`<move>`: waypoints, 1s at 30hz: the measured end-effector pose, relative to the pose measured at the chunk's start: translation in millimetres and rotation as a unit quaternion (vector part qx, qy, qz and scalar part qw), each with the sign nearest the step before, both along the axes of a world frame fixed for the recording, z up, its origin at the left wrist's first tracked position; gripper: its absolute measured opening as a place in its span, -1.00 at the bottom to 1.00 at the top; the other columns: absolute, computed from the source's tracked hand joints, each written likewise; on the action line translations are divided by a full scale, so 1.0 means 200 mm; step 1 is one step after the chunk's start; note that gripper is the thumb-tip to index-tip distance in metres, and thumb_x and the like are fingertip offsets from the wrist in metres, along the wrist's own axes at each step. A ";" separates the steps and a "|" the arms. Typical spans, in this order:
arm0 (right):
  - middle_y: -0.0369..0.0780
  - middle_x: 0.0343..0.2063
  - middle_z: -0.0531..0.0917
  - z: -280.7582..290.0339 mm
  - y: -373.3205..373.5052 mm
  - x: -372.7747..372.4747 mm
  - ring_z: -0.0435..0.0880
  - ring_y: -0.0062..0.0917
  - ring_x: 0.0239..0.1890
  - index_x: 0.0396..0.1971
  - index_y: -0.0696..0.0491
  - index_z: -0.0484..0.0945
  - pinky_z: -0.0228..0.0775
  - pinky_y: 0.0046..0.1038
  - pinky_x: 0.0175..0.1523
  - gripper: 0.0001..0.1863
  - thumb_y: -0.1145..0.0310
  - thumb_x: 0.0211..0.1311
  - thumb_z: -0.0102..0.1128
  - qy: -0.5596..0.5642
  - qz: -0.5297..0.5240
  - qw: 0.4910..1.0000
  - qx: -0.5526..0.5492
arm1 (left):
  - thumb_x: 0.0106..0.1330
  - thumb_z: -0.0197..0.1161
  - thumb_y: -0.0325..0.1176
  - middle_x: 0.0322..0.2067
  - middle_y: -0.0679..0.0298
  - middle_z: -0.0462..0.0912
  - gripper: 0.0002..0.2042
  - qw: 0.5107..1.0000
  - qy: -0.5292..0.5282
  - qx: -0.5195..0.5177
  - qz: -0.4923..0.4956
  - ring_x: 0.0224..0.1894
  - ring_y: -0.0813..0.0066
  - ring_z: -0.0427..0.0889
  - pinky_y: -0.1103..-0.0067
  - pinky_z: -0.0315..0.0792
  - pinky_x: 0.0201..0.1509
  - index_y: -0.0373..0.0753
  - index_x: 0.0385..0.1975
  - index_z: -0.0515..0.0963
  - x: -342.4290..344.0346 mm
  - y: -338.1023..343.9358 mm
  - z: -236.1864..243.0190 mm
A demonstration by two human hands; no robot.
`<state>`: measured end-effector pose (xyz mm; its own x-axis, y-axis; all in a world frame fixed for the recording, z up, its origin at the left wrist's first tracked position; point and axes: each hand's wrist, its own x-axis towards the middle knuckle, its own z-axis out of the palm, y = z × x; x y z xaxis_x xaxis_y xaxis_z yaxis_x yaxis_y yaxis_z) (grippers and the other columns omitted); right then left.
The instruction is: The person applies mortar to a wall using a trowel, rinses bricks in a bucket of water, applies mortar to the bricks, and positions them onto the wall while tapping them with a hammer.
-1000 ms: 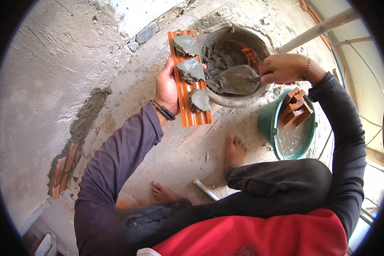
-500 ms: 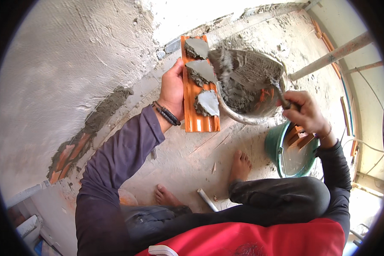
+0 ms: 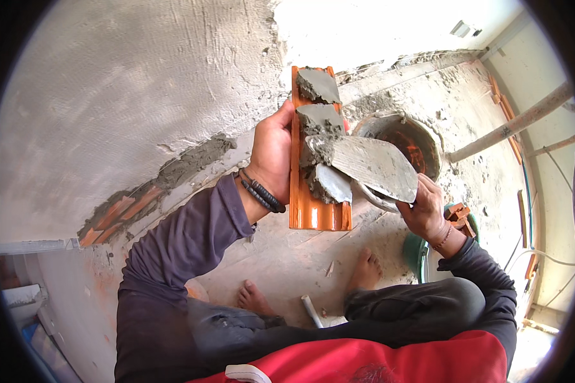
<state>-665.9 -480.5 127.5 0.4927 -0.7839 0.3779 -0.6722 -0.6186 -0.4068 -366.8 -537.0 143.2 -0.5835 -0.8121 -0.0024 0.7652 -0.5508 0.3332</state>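
Observation:
My left hand (image 3: 273, 153) grips a long orange glazed tile (image 3: 319, 219) by its left edge, back side facing up at a tilt. Several lumps of grey mortar (image 3: 319, 85) sit along the tile's face. In my right hand (image 3: 423, 205) is a trowel (image 3: 380, 165), its broad blade reaching left across the tile. The blade's tip touches the mortar between the middle and lowest lumps; its handle is mostly hidden by my fingers. Beyond the trowel stands a round mortar bucket (image 3: 436, 137), partly covered by the blade.
A green bucket (image 3: 415, 255) holding reddish tile pieces (image 3: 459, 219) stands by my right knee. Wet mortar (image 3: 198, 159) and tile strips (image 3: 124, 210) line the wall base at left. A slanting pole (image 3: 511, 124) rises at right. A short white pipe (image 3: 311, 311) lies between my feet.
The trowel has come out of the mortar bucket and moved left onto the tile, bringing mortar with it. In the picture, the tile sits slightly lower and further right.

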 end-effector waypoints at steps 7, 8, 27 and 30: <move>-0.14 -0.54 0.53 -0.03 -0.03 -0.10 0.54 -0.22 -0.49 -0.36 0.16 0.58 0.42 -0.30 -0.36 -0.70 0.64 -0.25 0.29 0.008 -0.002 0.999 -0.051 | 0.54 -0.35 -0.02 -0.02 -0.01 0.61 -0.47 0.974 -0.190 0.026 0.118 -0.04 0.23 0.66 0.33 0.59 0.04 -0.29 0.21 0.34 0.05 0.06 0.05; -0.13 -0.52 0.54 -0.03 -0.04 -0.15 0.55 -0.23 -0.48 -0.29 0.18 0.59 0.43 -0.33 -0.36 -0.69 0.64 -0.18 0.26 0.014 -0.013 0.999 -0.034 | 0.54 -0.34 -0.01 -0.03 -0.01 0.61 -0.47 0.969 -0.201 0.028 0.138 -0.04 0.23 0.65 0.34 0.58 0.04 -0.29 0.20 0.35 0.06 0.06 0.06; -0.18 -0.57 0.49 0.22 -0.02 0.11 0.55 -0.26 -0.50 -0.32 0.15 0.58 0.42 -0.32 -0.36 -0.69 0.65 -0.21 0.23 0.040 0.053 0.994 0.082 | 0.53 -0.38 -0.05 -0.02 0.01 0.62 -0.47 0.955 -0.245 0.069 0.152 -0.02 0.15 0.66 0.25 0.58 0.05 -0.30 0.19 0.38 0.14 0.04 0.09; -0.19 -0.57 0.50 0.17 0.01 0.14 0.54 -0.26 -0.49 -0.31 0.14 0.58 0.42 -0.31 -0.36 -0.66 0.65 -0.25 0.25 0.023 0.058 0.997 0.042 | 0.53 -0.38 -0.07 -0.02 -0.02 0.61 -0.48 0.958 -0.224 0.091 0.156 -0.03 0.13 0.66 0.25 0.59 0.04 -0.29 0.21 0.36 0.15 0.05 0.08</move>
<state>-638.6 -478.7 160.8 0.5973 -0.7488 0.2872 -0.6177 -0.6579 -0.4308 -336.3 -527.0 159.9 -0.2197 -0.9094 -0.3532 0.7049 -0.3982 0.5869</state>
